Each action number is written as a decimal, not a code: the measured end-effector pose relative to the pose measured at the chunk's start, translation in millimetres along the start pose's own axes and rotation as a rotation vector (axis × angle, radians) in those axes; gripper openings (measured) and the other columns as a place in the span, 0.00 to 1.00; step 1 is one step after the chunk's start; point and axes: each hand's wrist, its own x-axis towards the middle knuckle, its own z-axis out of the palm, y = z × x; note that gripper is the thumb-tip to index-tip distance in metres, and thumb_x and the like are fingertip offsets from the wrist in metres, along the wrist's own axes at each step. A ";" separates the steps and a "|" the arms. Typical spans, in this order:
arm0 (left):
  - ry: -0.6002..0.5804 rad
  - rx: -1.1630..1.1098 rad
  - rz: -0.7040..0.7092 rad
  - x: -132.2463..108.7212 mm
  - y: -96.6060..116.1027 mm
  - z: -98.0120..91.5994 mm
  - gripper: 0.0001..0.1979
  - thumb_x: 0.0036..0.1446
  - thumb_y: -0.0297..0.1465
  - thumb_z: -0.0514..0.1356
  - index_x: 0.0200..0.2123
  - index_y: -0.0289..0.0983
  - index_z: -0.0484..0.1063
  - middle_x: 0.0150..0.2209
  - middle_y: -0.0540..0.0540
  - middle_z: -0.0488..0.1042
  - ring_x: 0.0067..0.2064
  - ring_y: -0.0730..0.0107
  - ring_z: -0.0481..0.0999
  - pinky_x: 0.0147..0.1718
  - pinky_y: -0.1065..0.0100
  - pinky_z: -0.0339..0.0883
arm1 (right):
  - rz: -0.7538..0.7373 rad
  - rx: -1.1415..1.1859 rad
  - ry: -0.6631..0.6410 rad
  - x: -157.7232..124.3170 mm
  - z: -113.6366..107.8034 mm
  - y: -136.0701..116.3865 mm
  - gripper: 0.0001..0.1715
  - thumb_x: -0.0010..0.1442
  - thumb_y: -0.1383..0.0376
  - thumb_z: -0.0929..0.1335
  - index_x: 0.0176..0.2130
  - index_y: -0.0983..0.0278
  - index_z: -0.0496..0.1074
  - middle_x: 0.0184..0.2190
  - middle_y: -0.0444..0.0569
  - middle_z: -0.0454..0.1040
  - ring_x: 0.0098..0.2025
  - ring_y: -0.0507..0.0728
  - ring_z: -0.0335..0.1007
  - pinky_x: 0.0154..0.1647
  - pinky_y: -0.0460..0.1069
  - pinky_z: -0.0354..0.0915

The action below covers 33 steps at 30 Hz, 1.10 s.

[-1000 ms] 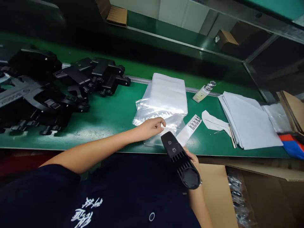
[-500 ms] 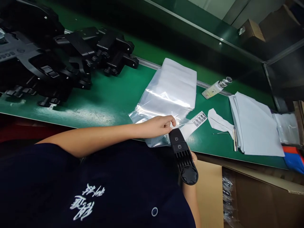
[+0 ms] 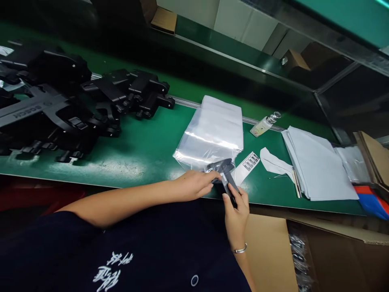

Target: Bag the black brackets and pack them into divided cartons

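Note:
A black plastic part is in my right hand, its thumb and fingers closed round the lower end. My left hand reaches in from the left with curled fingers. Its fingertips pinch at a small pale label against the part's face. Just behind the part lies a strip of printed black-and-white labels on the green bench. A stack of clear plastic bags is beyond my hands, its front edge partly hidden by the part.
Several black plastic assemblies crowd the bench's left. To the right are a pump bottle, a crumpled white cloth, thin sticks and white sheets. An open cardboard box with bagged items sits below the bench edge.
The black part has turned and risen between my hands, with its ribbed round end out of sight. My right hand now shows in front. The camera view has tilted upward.

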 end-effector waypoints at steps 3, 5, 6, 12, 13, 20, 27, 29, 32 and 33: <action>0.051 0.044 -0.053 -1.0 -5.9 -12.1 0.17 0.62 0.28 0.51 0.54 0.38 0.63 0.31 0.49 0.77 0.33 0.63 0.79 0.31 0.69 0.66 | 0.001 0.079 -0.062 7.0 12.7 -4.6 0.18 0.61 0.57 0.68 0.49 0.59 0.76 0.48 0.52 0.72 0.53 0.60 0.67 0.57 0.59 0.62; 0.054 0.047 -0.065 -1.3 -8.3 -18.2 0.16 0.62 0.28 0.51 0.53 0.38 0.64 0.30 0.50 0.77 0.32 0.62 0.79 0.32 0.68 0.67 | 0.015 0.090 -0.046 11.3 18.9 -7.4 0.18 0.62 0.58 0.67 0.50 0.60 0.75 0.48 0.52 0.72 0.53 0.60 0.68 0.57 0.59 0.63; 0.046 0.038 -0.052 -0.7 -8.8 -20.2 0.16 0.62 0.28 0.51 0.53 0.38 0.65 0.30 0.50 0.77 0.32 0.62 0.79 0.32 0.68 0.67 | -0.001 0.070 -0.032 12.5 22.2 -9.3 0.19 0.62 0.58 0.67 0.50 0.60 0.75 0.48 0.53 0.72 0.53 0.61 0.68 0.57 0.60 0.63; 0.153 -0.036 -0.034 2.5 -8.8 -35.2 0.16 0.62 0.27 0.50 0.53 0.39 0.65 0.38 0.47 0.78 0.36 0.64 0.79 0.35 0.67 0.69 | -0.168 0.063 -0.142 16.2 39.6 -23.2 0.18 0.61 0.58 0.67 0.50 0.58 0.75 0.49 0.53 0.71 0.54 0.61 0.67 0.57 0.60 0.63; 0.146 -0.025 -0.044 0.4 -8.9 -38.4 0.17 0.62 0.27 0.50 0.53 0.39 0.65 0.37 0.48 0.78 0.35 0.64 0.79 0.35 0.67 0.69 | -0.136 0.093 -0.135 16.9 41.0 -24.2 0.18 0.62 0.58 0.67 0.50 0.59 0.74 0.49 0.53 0.72 0.53 0.60 0.68 0.56 0.59 0.64; 0.129 0.039 0.101 5.5 7.7 -31.4 0.15 0.61 0.25 0.51 0.51 0.38 0.67 0.40 0.46 0.79 0.39 0.64 0.79 0.35 0.69 0.68 | -0.419 -0.078 -0.069 16.2 59.1 -21.6 0.14 0.64 0.62 0.64 0.45 0.61 0.75 0.43 0.55 0.72 0.47 0.62 0.69 0.47 0.59 0.68; 0.169 0.085 0.288 6.0 7.7 -27.9 0.14 0.60 0.23 0.51 0.47 0.36 0.70 0.40 0.44 0.78 0.39 0.66 0.78 0.34 0.70 0.67 | -0.399 -0.049 -0.117 37.2 51.3 -24.2 0.20 0.63 0.61 0.62 0.52 0.62 0.72 0.45 0.55 0.74 0.48 0.62 0.71 0.48 0.59 0.69; 0.236 0.040 0.294 2.0 8.8 -21.5 0.13 0.62 0.23 0.50 0.45 0.35 0.70 0.40 0.44 0.78 0.39 0.67 0.78 0.35 0.71 0.68 | -0.262 -0.027 -0.039 43.4 51.2 -26.2 0.24 0.64 0.58 0.62 0.56 0.64 0.69 0.49 0.57 0.73 0.51 0.63 0.70 0.50 0.59 0.68; 0.177 0.073 0.521 4.1 25.0 -0.4 0.12 0.61 0.25 0.52 0.44 0.36 0.72 0.35 0.45 0.77 0.36 0.67 0.77 0.33 0.70 0.67 | -0.309 -0.043 -0.060 49.6 58.5 -33.1 0.28 0.64 0.55 0.64 0.59 0.65 0.67 0.53 0.58 0.70 0.55 0.65 0.68 0.53 0.59 0.68; 0.138 0.093 0.604 5.4 32.3 6.0 0.12 0.61 0.26 0.53 0.45 0.37 0.73 0.33 0.45 0.77 0.34 0.67 0.77 0.32 0.70 0.67 | -0.372 -0.062 -0.102 51.1 60.8 -36.6 0.27 0.64 0.55 0.64 0.58 0.64 0.68 0.54 0.58 0.70 0.56 0.65 0.67 0.55 0.59 0.67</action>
